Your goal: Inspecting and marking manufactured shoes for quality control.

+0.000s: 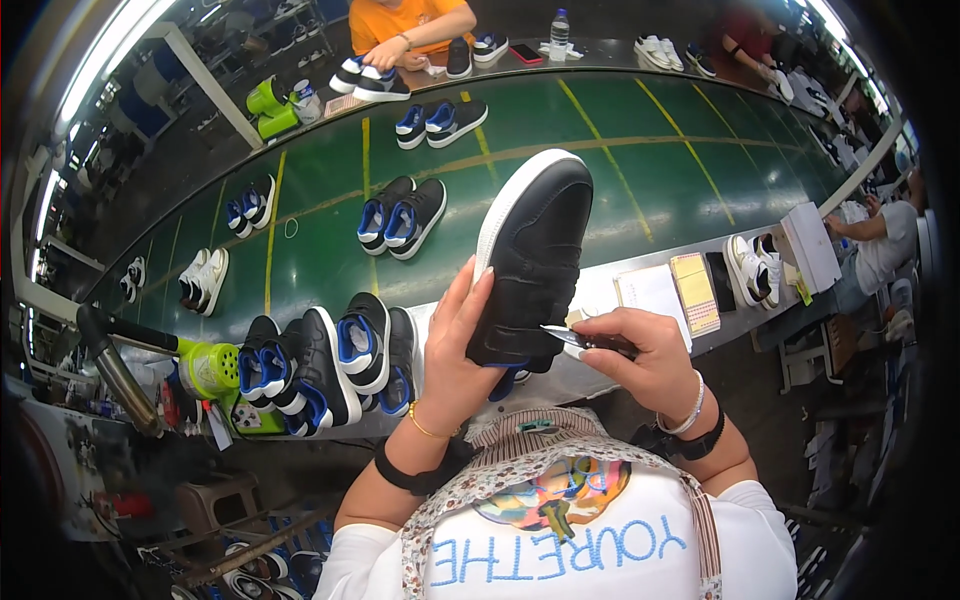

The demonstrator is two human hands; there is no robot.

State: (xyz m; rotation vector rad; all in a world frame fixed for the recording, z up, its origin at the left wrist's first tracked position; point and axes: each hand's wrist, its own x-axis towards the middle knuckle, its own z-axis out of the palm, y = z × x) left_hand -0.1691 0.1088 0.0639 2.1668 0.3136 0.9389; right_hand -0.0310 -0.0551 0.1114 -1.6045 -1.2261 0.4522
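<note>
My left hand (pixel 456 345) is closed around a black shoe (pixel 530 250) with a white sole, holding it up with the toe pointing away from me. Its upper faces right and the white sole edge runs along the left. In my right hand (pixel 640 350) is a small pair of snips (pixel 563 337) with a pointed metal blade and a dark handle. The blade tip lies against or very close to the strap area near the heel end; contact cannot be made out. Part of another shoe with blue lining shows beneath the held one.
Black shoes with blue linings (pixel 362 345) crowd the bench to my left, beside a green blower (pixel 210 370). Papers (pixel 655 295), a yellow card (pixel 694 290) and white shoes (pixel 750 270) lie right. Shoe pairs rest on the green conveyor (pixel 540 120); a co-worker in orange (pixel 400 25) handles shoes beyond.
</note>
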